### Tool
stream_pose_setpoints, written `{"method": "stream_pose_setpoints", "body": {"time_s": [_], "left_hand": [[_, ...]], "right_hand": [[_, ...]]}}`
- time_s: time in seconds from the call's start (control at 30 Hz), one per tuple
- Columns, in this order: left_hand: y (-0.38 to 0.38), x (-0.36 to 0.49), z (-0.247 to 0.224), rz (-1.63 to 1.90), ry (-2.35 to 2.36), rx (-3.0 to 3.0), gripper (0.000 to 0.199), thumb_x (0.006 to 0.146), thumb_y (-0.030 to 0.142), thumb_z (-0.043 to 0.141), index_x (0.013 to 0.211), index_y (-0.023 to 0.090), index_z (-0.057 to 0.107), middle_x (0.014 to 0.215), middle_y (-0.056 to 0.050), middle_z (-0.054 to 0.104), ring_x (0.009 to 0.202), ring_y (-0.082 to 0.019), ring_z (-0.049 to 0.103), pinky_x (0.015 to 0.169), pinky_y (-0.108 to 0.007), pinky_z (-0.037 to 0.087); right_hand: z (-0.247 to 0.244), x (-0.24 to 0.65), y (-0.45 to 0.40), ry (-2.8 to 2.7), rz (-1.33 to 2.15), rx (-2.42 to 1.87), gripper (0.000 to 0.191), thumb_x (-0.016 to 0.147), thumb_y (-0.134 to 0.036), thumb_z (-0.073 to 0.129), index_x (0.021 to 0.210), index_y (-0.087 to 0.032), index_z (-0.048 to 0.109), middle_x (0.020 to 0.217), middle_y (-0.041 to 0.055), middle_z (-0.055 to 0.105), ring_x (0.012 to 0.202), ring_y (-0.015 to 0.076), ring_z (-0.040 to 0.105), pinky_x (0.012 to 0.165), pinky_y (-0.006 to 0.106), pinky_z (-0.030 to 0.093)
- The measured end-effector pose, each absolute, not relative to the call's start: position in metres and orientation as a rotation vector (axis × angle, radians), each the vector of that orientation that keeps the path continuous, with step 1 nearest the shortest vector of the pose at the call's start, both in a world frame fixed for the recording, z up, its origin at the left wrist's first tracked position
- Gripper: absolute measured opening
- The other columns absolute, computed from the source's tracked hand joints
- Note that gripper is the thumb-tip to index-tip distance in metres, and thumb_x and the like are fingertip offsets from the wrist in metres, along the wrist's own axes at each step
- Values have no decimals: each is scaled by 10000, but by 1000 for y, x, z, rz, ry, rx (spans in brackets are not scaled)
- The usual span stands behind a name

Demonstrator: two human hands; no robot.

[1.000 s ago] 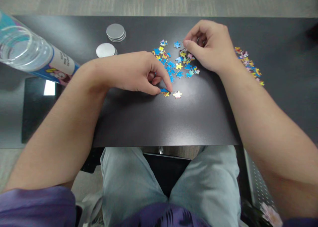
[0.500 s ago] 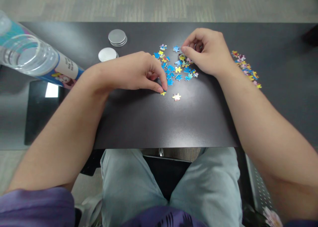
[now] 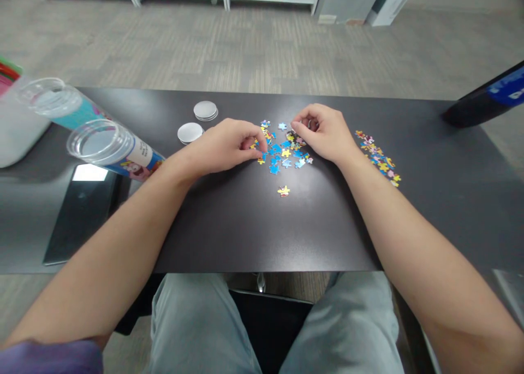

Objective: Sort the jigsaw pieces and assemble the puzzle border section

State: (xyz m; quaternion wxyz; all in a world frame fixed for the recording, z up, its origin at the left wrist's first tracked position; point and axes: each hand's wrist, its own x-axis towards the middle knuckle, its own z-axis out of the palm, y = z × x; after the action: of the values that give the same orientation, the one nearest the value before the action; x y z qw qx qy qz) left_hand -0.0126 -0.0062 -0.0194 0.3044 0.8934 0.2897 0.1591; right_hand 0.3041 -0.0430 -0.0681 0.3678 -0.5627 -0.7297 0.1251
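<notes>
My left hand [image 3: 239, 144] reaches in from the left, thumb and fingertips pinched on a small blue and yellow puzzle piece [image 3: 261, 160] at the left edge of the loose pile. Blue and yellow jigsaw pieces [image 3: 286, 152] lie scattered between my hands. My right hand [image 3: 323, 129] is at the far right of this pile, thumb and forefinger closed together; whatever they hold is hidden. Just left of those fingertips is a light blue piece [image 3: 282, 126]. Closer to me, a yellowish piece [image 3: 284, 191] lies apart from the others.
Another band of puzzle pieces [image 3: 379, 158] lies beyond my right forearm. Round silvery lids [image 3: 190, 132] sit left of the pile. Clear plastic jars [image 3: 123, 153] and a dark tablet-like slab [image 3: 82, 210] are farther left. A dark bottle [image 3: 483, 98] stands at the right.
The camera view has tilted up, showing more floor and the bottle. My left hand has moved away from me, up along the pile's left edge. My right hand stays near the light blue piece.
</notes>
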Motion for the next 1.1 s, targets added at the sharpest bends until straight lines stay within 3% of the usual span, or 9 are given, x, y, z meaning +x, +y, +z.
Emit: {"method": "stream_pose_setpoints", "body": {"time_s": [0.2, 0.37, 0.47, 0.6, 0.73, 0.93, 1.1], "left_hand": [[-1, -11, -29, 656, 973, 2463, 200, 1055, 205, 858, 1205, 284, 964, 949, -24, 727, 876, -247, 663, 925, -415, 555], [-6, -1, -44, 727, 1247, 2482, 282, 1134, 270, 862, 1382, 311, 990, 1344, -103, 828, 972, -263, 716, 865, -436, 545], [-8, 9, -47, 699, 1351, 2437, 183, 1142, 317, 919, 1307, 304, 997, 1335, -104, 836, 958, -267, 720, 837, -439, 508], [-7, 20, -45, 692, 1434, 2370, 127, 1094, 387, 1018, 1182, 307, 975, 1275, -104, 840, 1084, -335, 764, 836, -444, 474], [1, 19, -47, 696, 1429, 2342, 85, 1080, 337, 1000, 1163, 317, 991, 1278, -100, 857, 1048, -320, 744, 870, -461, 491], [17, 9, -60, 759, 1340, 2350, 275, 1074, 317, 918, 1340, 299, 984, 1321, -96, 891, 1010, -287, 742, 917, -447, 558], [25, 6, -69, 761, 1341, 2356, 299, 998, 389, 973, 1281, 295, 960, 1388, -105, 880, 1063, -304, 753, 959, -450, 589]], "right_hand": [[-70, 306, -41, -1871, 302, -1451, 97, 989, -311, 887, 982, -312, 790, 882, 28, 702, 829, 286, 641, 900, 477, 610], [-70, 305, -41, -1876, 314, -1430, 105, 984, -284, 886, 971, -315, 787, 887, 30, 699, 827, 290, 650, 887, 479, 604], [-71, 304, -41, -1881, 315, -1414, 100, 980, -258, 874, 968, -311, 791, 888, 28, 699, 813, 284, 651, 884, 479, 600], [-71, 305, -39, -1892, 317, -1421, 94, 978, -265, 879, 970, -313, 799, 906, 35, 724, 818, 285, 658, 893, 487, 609], [-71, 304, -39, -1881, 335, -1447, 103, 989, -253, 882, 980, -318, 803, 902, 30, 723, 837, 288, 674, 906, 489, 614], [-70, 303, -40, -1874, 364, -1444, 132, 993, -223, 892, 985, -316, 800, 886, 27, 713, 849, 298, 694, 902, 496, 615], [-70, 302, -38, -1866, 342, -1508, 164, 1016, -184, 885, 976, -313, 792, 915, 33, 726, 873, 315, 715, 971, 532, 631]]}}
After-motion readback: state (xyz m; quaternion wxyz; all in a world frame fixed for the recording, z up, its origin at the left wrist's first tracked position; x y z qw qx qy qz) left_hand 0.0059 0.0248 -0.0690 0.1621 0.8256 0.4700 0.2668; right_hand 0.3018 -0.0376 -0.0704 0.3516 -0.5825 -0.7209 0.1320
